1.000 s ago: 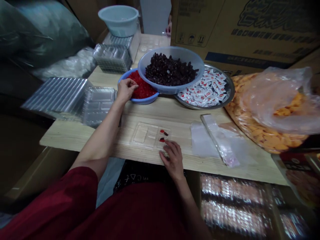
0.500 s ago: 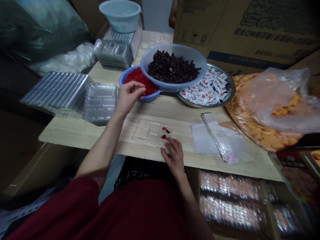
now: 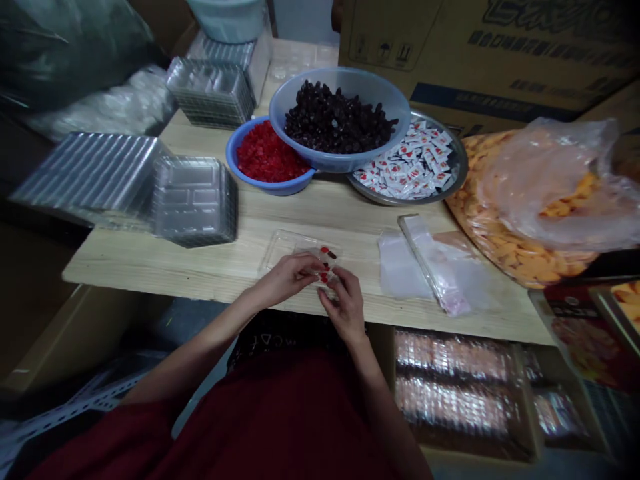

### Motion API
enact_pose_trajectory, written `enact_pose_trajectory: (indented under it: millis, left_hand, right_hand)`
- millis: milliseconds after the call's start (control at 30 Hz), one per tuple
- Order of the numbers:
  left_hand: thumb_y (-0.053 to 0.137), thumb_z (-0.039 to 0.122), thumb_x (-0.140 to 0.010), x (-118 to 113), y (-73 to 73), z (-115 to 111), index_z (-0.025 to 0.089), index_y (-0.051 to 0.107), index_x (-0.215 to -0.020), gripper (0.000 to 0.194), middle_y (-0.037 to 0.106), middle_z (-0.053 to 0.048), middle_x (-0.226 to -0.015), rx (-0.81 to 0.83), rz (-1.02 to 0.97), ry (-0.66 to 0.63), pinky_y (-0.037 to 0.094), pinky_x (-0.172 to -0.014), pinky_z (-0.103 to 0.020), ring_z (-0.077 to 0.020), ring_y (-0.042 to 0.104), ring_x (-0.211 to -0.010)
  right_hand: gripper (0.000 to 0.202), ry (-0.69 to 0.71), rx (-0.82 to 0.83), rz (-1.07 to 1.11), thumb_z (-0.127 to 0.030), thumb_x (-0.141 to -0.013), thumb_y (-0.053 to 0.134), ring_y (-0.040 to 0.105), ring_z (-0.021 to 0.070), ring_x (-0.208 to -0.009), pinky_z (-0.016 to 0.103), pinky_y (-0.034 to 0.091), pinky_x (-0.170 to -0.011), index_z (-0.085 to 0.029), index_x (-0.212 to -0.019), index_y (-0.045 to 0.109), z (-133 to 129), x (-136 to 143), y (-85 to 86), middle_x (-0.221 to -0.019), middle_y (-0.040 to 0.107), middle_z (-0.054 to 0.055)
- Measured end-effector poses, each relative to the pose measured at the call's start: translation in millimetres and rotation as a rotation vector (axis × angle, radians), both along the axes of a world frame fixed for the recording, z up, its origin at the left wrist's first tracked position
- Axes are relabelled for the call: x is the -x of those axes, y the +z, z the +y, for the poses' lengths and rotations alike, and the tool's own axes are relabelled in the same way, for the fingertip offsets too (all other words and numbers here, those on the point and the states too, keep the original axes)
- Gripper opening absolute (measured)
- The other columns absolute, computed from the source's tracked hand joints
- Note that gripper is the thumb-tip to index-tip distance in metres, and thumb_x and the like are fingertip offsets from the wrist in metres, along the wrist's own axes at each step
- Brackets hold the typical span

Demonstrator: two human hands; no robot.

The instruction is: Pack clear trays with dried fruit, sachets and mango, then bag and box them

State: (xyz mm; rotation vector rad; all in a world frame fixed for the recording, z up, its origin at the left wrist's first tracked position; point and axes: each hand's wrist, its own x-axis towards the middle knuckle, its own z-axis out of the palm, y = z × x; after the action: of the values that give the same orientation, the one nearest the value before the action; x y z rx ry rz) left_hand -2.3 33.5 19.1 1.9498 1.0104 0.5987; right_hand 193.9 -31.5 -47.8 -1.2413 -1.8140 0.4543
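Observation:
A shallow clear plastic tray (image 3: 280,248) with compartments lies on the table in front of me. Small red pieces (image 3: 325,250) and dark brown pieces (image 3: 332,255) sit in its right-hand compartments. Over the tray, my left hand (image 3: 286,279) has thumb and fingers pinched together at these compartments; what is between the fingertips is hidden. From the right, my right hand (image 3: 347,305) rests by the tray's near right corner, its thumb and curved fingers apart. Behind the tray stand a blue bowl of red pieces (image 3: 273,155) and a larger bowl of dark brown pieces (image 3: 340,127).
Stacked clear trays (image 3: 193,200) stand at the left. A metal bowl of small white-and-red sachets (image 3: 417,163) is behind right, near clear plastic bags (image 3: 407,263) and a large bag of orange pieces (image 3: 570,260). Cardboard boxes (image 3: 450,60) rise behind; an open carton (image 3: 455,393) sits below.
My left hand has moved from the bowl of red pieces down to the tray's right compartments. My right hand has stayed by the tray corner. The view has shifted slightly.

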Motion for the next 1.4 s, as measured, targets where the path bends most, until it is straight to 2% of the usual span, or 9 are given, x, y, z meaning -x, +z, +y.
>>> enact_pose_trajectory:
  millis: [267, 400, 600, 767, 867, 967, 1167, 1267, 1400]
  left_hand:
    - [0.059, 0.029, -0.1, -10, -24.8, -9, 0.02, 0.074, -0.101, 0.017, 0.071, -0.007, -0.101, -0.303, 0.183, -0.022, 0.048, -0.096, -0.042, -0.0234, 0.063, -0.104]
    - [0.056, 0.028, -0.101, -7, -22.3, -8, 0.022, 0.073, -0.102, 0.018, 0.071, -0.006, -0.102, -0.325, 0.163, -0.009, 0.048, -0.096, -0.041, -0.0222, 0.062, -0.105]
    - [0.057, 0.03, -0.099, 25, -15.3, -6, 0.02, 0.07, -0.1, 0.016, 0.071, -0.006, -0.097, -0.315, 0.079, 0.429, 0.05, -0.09, -0.04, -0.0222, 0.063, -0.097]
    - [0.058, 0.024, -0.097, 37, -25.2, -23, 0.02, 0.07, -0.106, 0.016, 0.071, -0.009, -0.107, -0.366, 0.022, 0.515, 0.05, -0.098, -0.041, -0.0231, 0.063, -0.108]
    - [0.057, 0.02, -0.097, 37, -32.0, -33, 0.019, 0.07, -0.108, 0.017, 0.07, -0.008, -0.108, -0.418, -0.077, 0.688, 0.052, -0.095, -0.037, -0.0205, 0.066, -0.105]
    - [0.058, 0.02, -0.096, 38, -37.0, -38, 0.019, 0.07, -0.104, 0.014, 0.07, -0.006, -0.101, -0.44, -0.129, 0.84, 0.053, -0.091, -0.035, -0.0191, 0.067, -0.099]
    - [0.059, 0.02, -0.096, 47, -38.9, -48, 0.02, 0.07, -0.105, 0.014, 0.069, -0.005, -0.1, -0.411, -0.119, 0.873, 0.053, -0.088, -0.032, -0.018, 0.067, -0.096]
    - [0.059, 0.02, -0.096, 51, -39.0, -53, 0.02, 0.07, -0.104, 0.014, 0.069, -0.005, -0.099, -0.407, -0.102, 0.878, 0.054, -0.087, -0.031, -0.0179, 0.067, -0.095]
    - [0.058, 0.022, -0.096, 54, -40.1, -53, 0.02, 0.07, -0.102, 0.014, 0.069, -0.005, -0.099, -0.347, -0.127, 0.918, 0.054, -0.076, -0.028, -0.0172, 0.067, -0.092]
  right_hand:
    - [0.036, -0.018, 0.019, -0.011, -0.027, -0.096, 0.064, 0.059, 0.0266, -0.127, 0.05, 0.052, -0.106, -0.024, -0.132, 0.058, -3, -1, -4.9, -0.131, 0.062, 0.014]
    - [0.036, 0.005, 0.016, -0.045, -0.025, -0.098, 0.063, 0.057, 0.027, -0.128, 0.049, 0.052, -0.106, -0.026, -0.133, 0.061, -2, -3, -4.5, -0.134, 0.06, 0.014]
    - [0.034, 0.014, 0.066, -0.113, -0.027, -0.097, 0.063, 0.05, 0.0296, -0.134, 0.054, 0.047, -0.11, -0.028, -0.131, 0.065, -2, 2, -1.3, -0.143, 0.054, 0.013]
    - [0.039, -0.015, -0.014, -0.061, -0.028, -0.095, 0.067, 0.047, 0.0304, -0.138, 0.055, 0.044, -0.111, -0.029, -0.134, 0.063, 6, -10, 17.9, -0.147, 0.051, 0.012]
    - [0.03, -0.153, -0.173, -0.07, -0.029, -0.095, 0.064, 0.054, 0.0284, -0.128, 0.053, 0.044, -0.108, -0.028, -0.125, 0.066, 47, -44, 47.4, -0.136, 0.06, 0.01]
    - [0.022, -0.361, -0.198, -0.179, -0.034, -0.096, 0.059, 0.056, 0.0293, -0.121, 0.053, 0.042, -0.107, -0.022, -0.111, 0.07, 124, -83, 79.6, -0.123, 0.065, 0.011]
    - [0.042, -0.385, 0.473, -0.468, -0.019, -0.077, 0.074, 0.061, 0.033, -0.116, 0.046, 0.046, -0.104, -0.01, -0.118, 0.071, 281, -102, 95.8, -0.123, 0.067, 0.021]
    - [0.041, -0.357, 0.549, -0.466, -0.006, -0.07, 0.07, 0.061, 0.0321, -0.12, 0.043, 0.045, -0.106, -0.011, -0.11, 0.075, 308, -98, 87.5, -0.128, 0.067, 0.019]
    - [0.036, -0.36, 0.51, -0.355, -0.008, -0.074, 0.066, 0.067, 0.0276, -0.109, 0.038, 0.049, -0.102, -0.011, -0.109, 0.075, 303, -119, 83.1, -0.113, 0.074, 0.015]
